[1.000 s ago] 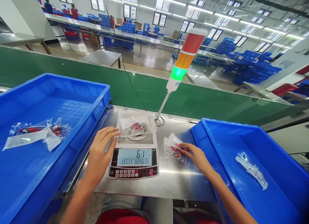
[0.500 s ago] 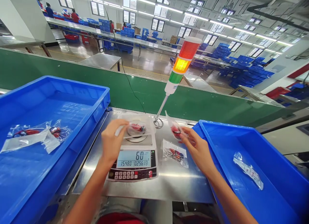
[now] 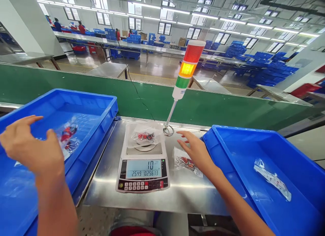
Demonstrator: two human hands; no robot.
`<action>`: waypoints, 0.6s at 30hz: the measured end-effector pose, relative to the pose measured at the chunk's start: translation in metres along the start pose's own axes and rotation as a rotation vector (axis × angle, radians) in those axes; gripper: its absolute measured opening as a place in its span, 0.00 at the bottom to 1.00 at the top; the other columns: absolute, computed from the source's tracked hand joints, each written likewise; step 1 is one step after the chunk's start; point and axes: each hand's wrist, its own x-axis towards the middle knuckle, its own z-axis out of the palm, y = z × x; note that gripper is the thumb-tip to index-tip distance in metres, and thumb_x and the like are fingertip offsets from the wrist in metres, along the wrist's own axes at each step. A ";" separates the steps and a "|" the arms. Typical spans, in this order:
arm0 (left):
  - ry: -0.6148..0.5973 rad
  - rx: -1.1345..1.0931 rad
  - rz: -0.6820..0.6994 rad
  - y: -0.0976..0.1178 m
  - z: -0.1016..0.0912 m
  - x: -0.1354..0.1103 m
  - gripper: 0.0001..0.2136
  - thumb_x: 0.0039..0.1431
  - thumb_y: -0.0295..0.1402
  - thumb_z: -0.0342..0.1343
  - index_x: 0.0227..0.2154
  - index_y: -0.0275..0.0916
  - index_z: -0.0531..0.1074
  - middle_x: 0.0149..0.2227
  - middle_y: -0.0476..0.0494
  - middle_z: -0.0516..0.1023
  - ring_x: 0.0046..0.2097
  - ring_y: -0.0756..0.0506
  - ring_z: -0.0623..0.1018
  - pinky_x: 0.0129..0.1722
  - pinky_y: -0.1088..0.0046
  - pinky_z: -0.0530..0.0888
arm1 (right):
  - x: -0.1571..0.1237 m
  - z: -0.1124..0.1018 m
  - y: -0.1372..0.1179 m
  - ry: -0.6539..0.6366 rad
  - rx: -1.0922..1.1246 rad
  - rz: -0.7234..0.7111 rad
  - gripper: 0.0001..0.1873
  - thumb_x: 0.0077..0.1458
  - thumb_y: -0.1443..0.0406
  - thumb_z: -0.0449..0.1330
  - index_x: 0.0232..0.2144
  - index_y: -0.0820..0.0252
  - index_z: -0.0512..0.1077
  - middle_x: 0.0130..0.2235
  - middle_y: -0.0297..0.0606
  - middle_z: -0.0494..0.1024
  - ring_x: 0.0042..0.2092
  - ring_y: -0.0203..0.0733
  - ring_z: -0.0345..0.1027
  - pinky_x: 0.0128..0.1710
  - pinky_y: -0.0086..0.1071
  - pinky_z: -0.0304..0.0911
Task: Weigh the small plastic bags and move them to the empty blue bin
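My left hand [image 3: 31, 148] hovers open over the blue bin [image 3: 106, 110] on the left, fingers spread. A clear bag with red parts [image 3: 68, 136] is in mid-air just beyond its fingertips, above the bin. A digital scale [image 3: 143, 161] sits on the steel table; a clear tray on its pan holds one bag of red parts [image 3: 145, 137]. My right hand [image 3: 194, 149] is open, fingers stretched flat just right of the scale, resting over another clear bag [image 3: 186, 162] on the table.
A second blue bin [image 3: 228, 134] on the right holds one clear bag with white contents [image 3: 273, 179]. A signal tower [image 3: 186, 71] with its amber lamp lit stands behind the scale. A green conveyor belt [image 3: 76, 90] runs across behind the table. People work at far benches.
My left hand took a bag off the scale and swung left over the bin, letting it go. My right hand put a bag on the scale tray. The lamp went from green to amber.
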 end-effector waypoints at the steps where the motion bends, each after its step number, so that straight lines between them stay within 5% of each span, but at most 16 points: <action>1: 0.011 0.018 0.003 -0.002 0.005 -0.004 0.16 0.67 0.47 0.48 0.37 0.43 0.74 0.41 0.45 0.80 0.59 0.36 0.74 0.51 0.49 0.79 | -0.010 0.005 0.016 -0.041 -0.079 0.057 0.22 0.65 0.57 0.56 0.59 0.53 0.70 0.59 0.45 0.74 0.58 0.56 0.69 0.54 0.51 0.69; 5: 0.080 0.107 0.026 -0.009 0.032 -0.018 0.13 0.64 0.46 0.55 0.41 0.43 0.75 0.47 0.43 0.80 0.58 0.35 0.74 0.58 0.45 0.74 | -0.056 0.036 0.072 -0.326 -0.331 0.309 0.42 0.54 0.59 0.68 0.68 0.54 0.60 0.67 0.52 0.63 0.64 0.67 0.62 0.55 0.56 0.67; 7: 0.067 0.124 0.056 -0.009 0.047 -0.023 0.13 0.64 0.45 0.56 0.42 0.42 0.76 0.50 0.41 0.79 0.57 0.34 0.75 0.59 0.44 0.71 | -0.075 0.051 0.088 -0.361 -0.388 0.363 0.41 0.54 0.64 0.65 0.68 0.52 0.58 0.67 0.49 0.64 0.62 0.65 0.64 0.54 0.54 0.68; 13: -0.199 -0.008 0.240 0.014 0.087 -0.034 0.09 0.69 0.40 0.54 0.45 0.42 0.74 0.51 0.44 0.78 0.55 0.41 0.75 0.59 0.56 0.72 | -0.097 0.050 0.097 -0.106 -0.166 0.395 0.23 0.62 0.61 0.51 0.58 0.58 0.64 0.53 0.48 0.78 0.53 0.57 0.73 0.52 0.49 0.69; 18: -0.359 -0.058 0.360 0.030 0.107 -0.044 0.07 0.70 0.33 0.53 0.46 0.42 0.73 0.52 0.45 0.77 0.58 0.42 0.73 0.59 0.58 0.73 | -0.102 0.028 0.091 0.102 0.149 0.486 0.28 0.59 0.45 0.55 0.52 0.56 0.67 0.50 0.47 0.80 0.50 0.56 0.76 0.49 0.48 0.72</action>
